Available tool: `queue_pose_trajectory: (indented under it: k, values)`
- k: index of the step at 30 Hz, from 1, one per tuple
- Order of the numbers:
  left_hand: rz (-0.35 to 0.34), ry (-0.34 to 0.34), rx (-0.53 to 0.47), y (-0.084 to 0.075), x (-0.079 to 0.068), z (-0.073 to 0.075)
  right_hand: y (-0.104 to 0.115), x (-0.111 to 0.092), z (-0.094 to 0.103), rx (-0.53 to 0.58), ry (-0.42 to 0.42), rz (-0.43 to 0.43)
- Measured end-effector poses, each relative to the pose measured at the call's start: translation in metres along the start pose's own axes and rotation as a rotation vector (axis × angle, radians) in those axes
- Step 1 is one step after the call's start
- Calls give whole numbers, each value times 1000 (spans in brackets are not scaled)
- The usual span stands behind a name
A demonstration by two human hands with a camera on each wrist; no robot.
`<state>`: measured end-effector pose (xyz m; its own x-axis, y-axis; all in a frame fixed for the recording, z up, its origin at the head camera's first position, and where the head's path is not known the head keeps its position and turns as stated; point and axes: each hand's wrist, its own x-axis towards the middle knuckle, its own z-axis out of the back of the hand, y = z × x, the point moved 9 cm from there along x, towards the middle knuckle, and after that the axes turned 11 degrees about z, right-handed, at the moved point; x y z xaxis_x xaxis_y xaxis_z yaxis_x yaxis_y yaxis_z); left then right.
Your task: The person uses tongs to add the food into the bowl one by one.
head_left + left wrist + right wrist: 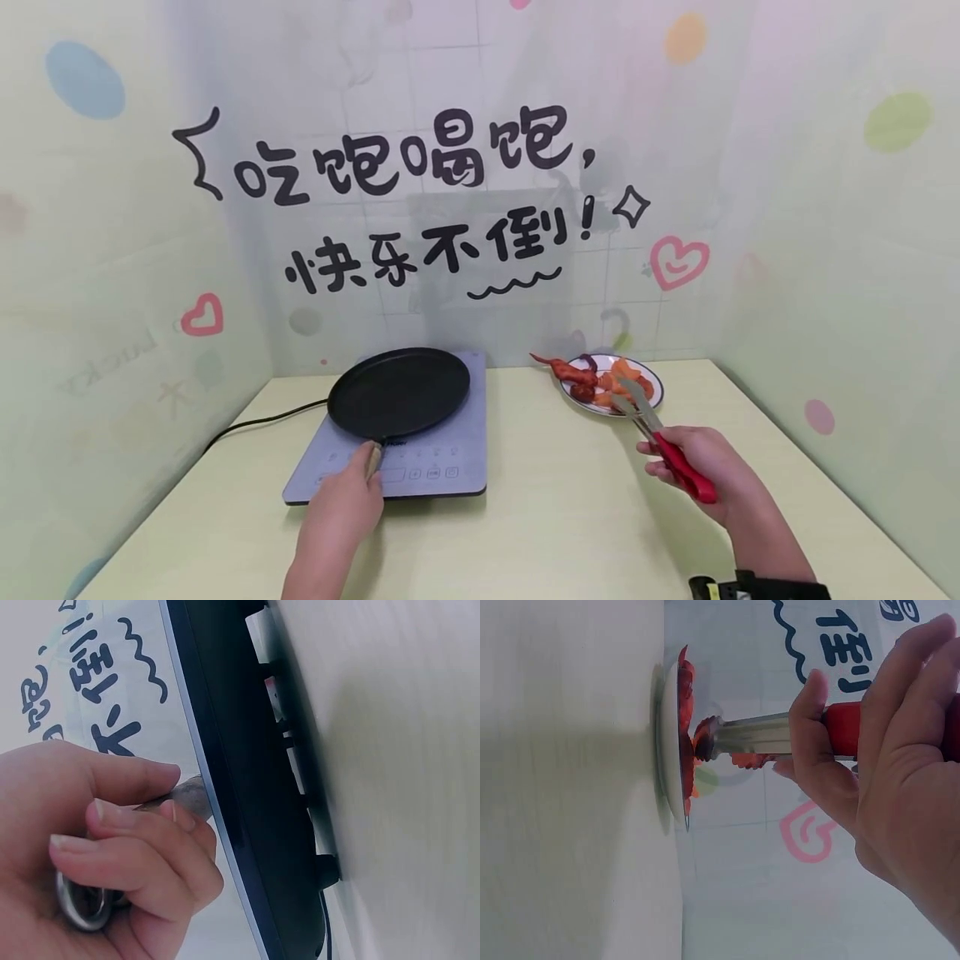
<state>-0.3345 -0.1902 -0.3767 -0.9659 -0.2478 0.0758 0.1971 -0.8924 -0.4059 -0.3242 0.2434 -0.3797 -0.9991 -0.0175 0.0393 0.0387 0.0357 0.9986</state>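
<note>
A black pan (401, 392) lies on a hob (471, 454), red-handled tongs (675, 461) slanting toward food (581, 382).

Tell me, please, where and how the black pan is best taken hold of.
The handle is probably best, approached from the person's side: it juts from the pan toward the person, above the cooktop, and is narrow enough that the left hand has its grip curled around it. The pan itself is wide and round, so likely awkward to hold.
</note>
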Motion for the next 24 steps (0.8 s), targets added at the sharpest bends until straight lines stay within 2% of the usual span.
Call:
queue_pose_trajectory:
  k: [8,15,21,24]
  values:
    - [2,21,-2,-1,1,-2,3,9,6,-2,-4,-2]
    - [6,24,0,1,2,-2,8,19,1,-49,10,-9]
    - [12,24,3,2,3,-3,1,29,-3,-60,-17,-11]
    - [18,31,3,2,3,-3,-4,32,-3,-105,-23,-20]
